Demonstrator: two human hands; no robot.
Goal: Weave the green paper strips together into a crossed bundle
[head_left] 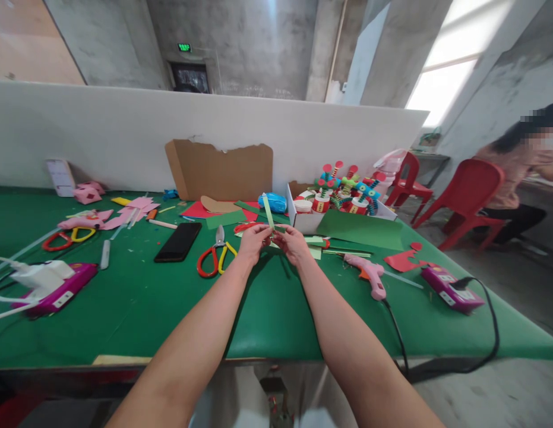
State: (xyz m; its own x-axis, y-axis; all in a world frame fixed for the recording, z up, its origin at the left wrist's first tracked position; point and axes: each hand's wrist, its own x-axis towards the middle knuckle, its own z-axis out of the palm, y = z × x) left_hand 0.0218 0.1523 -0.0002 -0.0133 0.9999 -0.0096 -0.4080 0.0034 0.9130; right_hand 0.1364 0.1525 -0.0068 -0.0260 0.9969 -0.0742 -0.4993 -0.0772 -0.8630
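Both my hands meet above the middle of the green table (276,309). My left hand (253,239) and my right hand (293,242) are closed in a pinch on a light green paper strip (268,212) that sticks up between them, tilted slightly left. Red-and-yellow scissors (215,257) lie just left of my left hand. A black phone (179,242) rests further left. A pink glue gun (371,275) lies to the right of my right hand, its black cord running off the table edge.
A white box (303,221) of colourful paper figures stands behind my hands, a green sheet (363,230) beside it. Cardboard (220,170) leans on the white partition. Pink power strips (449,288) (57,289), paper scraps and more scissors (66,238) lie around. A person sits on a red chair (470,199) at right.
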